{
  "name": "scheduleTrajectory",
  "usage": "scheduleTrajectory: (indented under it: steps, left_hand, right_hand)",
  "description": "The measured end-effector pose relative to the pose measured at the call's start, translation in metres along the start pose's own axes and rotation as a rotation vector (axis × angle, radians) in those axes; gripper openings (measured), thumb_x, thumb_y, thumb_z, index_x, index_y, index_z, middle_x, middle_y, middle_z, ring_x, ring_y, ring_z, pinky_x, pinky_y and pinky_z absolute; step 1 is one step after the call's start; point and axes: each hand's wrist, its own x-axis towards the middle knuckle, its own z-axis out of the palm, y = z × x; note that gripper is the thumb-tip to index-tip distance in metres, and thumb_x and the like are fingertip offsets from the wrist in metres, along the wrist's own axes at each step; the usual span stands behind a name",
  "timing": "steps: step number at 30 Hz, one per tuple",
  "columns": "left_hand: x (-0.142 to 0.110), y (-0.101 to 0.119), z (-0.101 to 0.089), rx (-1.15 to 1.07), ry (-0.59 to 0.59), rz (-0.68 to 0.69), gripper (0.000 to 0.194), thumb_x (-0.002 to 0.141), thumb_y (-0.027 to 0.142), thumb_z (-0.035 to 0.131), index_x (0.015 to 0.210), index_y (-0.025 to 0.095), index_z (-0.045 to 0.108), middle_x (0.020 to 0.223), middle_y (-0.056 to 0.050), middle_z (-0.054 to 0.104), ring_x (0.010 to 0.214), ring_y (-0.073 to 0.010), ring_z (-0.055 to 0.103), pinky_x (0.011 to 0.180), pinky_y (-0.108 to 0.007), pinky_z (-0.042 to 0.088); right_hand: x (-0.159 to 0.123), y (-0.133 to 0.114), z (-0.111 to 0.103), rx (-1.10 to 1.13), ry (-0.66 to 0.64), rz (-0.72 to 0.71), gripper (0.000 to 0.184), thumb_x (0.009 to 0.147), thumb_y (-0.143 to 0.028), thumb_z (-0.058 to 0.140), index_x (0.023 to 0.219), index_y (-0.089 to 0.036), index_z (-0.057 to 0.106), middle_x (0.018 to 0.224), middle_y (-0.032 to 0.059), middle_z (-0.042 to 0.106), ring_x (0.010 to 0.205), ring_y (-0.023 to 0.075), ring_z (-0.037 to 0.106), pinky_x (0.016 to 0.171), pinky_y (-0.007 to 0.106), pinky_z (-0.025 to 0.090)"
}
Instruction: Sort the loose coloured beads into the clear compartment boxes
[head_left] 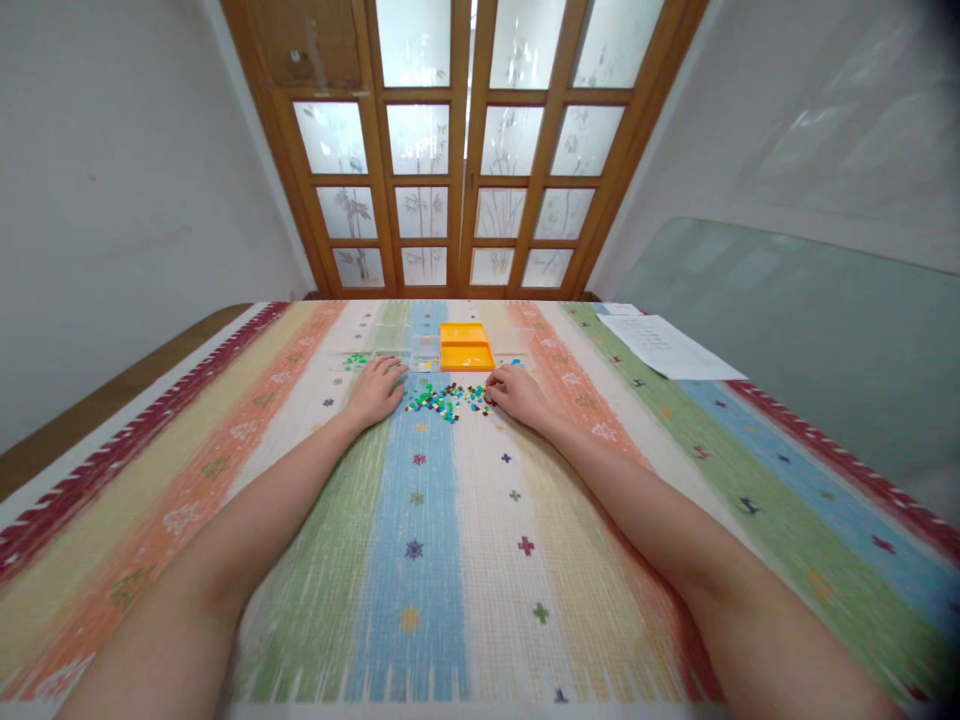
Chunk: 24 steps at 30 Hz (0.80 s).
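A heap of small coloured pieces (448, 400) lies on the striped cloth (465, 560) far out in front of me. My left hand (377, 388) rests palm down at the heap's left edge, fingers stretched out and holding nothing. My right hand (514, 391) sits at the heap's right edge with its fingers curled together at the pieces; what they pinch is too small to make out. Behind the heap stands an orange tray (466, 347) with compartments. Clear compartment trays (390, 358) flank it, one holding a few green pieces (355, 358).
White paper sheets (666, 345) lie at the far right of the table. A glass pane (810, 340) leans against the right wall. Wooden doors with frosted panes (457, 150) stand behind the table. The table's left edge runs along a wooden floor.
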Motion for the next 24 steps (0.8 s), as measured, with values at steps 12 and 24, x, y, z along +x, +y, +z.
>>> scheduleTrajectory:
  steps: [12, 24]
  left_hand:
    - [0.0, 0.007, -0.002, -0.005, -0.015, 0.001, 0.045, 0.096, 0.028, 0.058, 0.139, 0.02, 0.067, 0.149, -0.012, 0.061, 0.147, -0.0313, 0.045, 0.128, -0.055, 0.034]
    - [-0.001, 0.011, -0.007, -0.007, -0.014, -0.004, 0.044, 0.098, 0.028, 0.056, 0.14, 0.02, 0.067, 0.149, -0.012, 0.061, 0.145, -0.0308, 0.046, 0.129, -0.056, 0.034]
  right_hand:
    - [0.006, -0.014, 0.0, 0.121, 0.019, 0.083, 0.009, 0.085, -0.015, 0.062, 0.088, -0.019, 0.069, 0.083, 0.0032, 0.073, 0.075, 0.0182, 0.062, 0.068, 0.026, 0.038]
    - [0.105, -0.054, 0.044, 0.256, 0.074, -0.054, 0.009, 0.092, -0.018, 0.064, 0.095, -0.019, 0.072, 0.091, 0.0044, 0.075, 0.084, 0.0197, 0.066, 0.079, 0.029, 0.048]
